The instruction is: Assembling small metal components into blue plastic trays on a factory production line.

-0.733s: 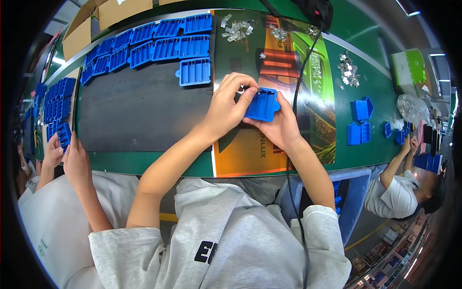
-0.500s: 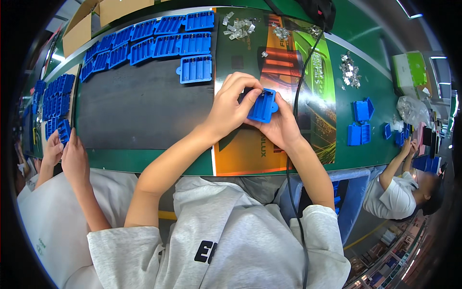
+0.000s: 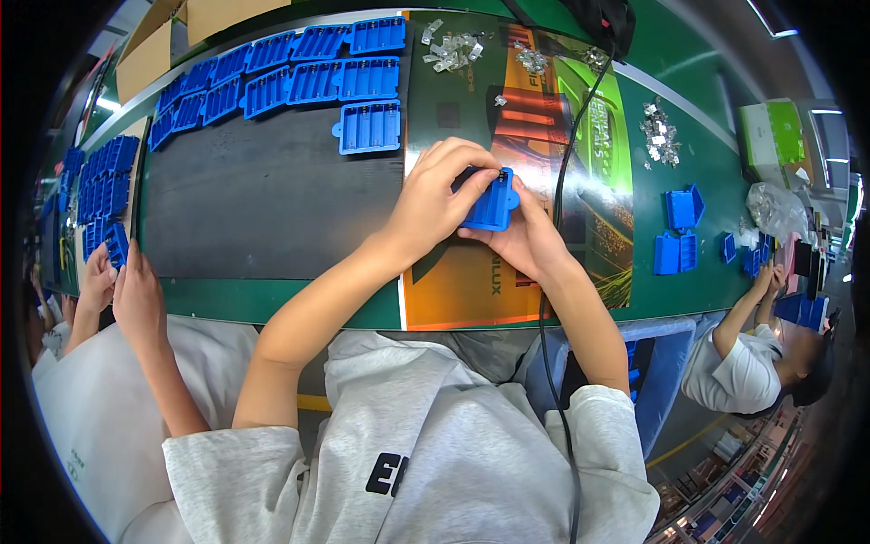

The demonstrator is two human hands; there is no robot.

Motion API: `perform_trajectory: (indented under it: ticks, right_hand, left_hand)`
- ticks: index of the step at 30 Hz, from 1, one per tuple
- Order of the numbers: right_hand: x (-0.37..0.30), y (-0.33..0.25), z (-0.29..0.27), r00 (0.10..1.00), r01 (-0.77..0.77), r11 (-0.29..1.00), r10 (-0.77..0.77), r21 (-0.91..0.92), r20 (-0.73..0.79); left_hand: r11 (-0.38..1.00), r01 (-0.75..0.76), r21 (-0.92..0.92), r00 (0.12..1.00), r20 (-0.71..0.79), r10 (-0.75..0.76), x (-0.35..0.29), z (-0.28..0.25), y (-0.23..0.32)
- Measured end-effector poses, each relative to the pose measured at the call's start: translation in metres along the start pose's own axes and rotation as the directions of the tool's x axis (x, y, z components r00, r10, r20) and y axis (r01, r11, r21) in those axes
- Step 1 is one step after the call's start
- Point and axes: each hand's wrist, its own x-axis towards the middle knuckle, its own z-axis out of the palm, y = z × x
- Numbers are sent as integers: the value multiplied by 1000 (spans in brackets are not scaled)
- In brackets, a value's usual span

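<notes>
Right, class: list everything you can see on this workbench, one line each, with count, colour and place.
Held plastic tray: one, blue, in both hands over the poster mat.
Loose tray: one, blue, on the black mat.
Tray rows: many, blue, far left edge.
Metal clips: small piles, silver, far side.
Blue parts: several, right on the green table.
Cable: one, black, across the poster.
Co-workers' hands: left side; another person at right.
Left hand, right hand: on the held tray.
</notes>
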Motion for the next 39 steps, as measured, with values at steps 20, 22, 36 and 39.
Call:
perform_trajectory:
  ticks: [20,22,36,39]
  right_hand:
    - [-1,4,5,965,140,966,-182,-219,-187]
    - [-3,5,3,965,141,950,-195,-280,-173]
    - [0,0,2,952,182,953,-232,-242,-197]
    - [2,-10,-5,944,219,959,-255,-182,-208]
  left_hand:
    - [986,134,-99,984,130,-121,-5,6,9]
    - [990,98,-101,989,117,-86,-7,7,8]
    - [999,-7,32,997,76,4,8,3,3]
    - [985,47,166,999,11,-50,39,-12,-3]
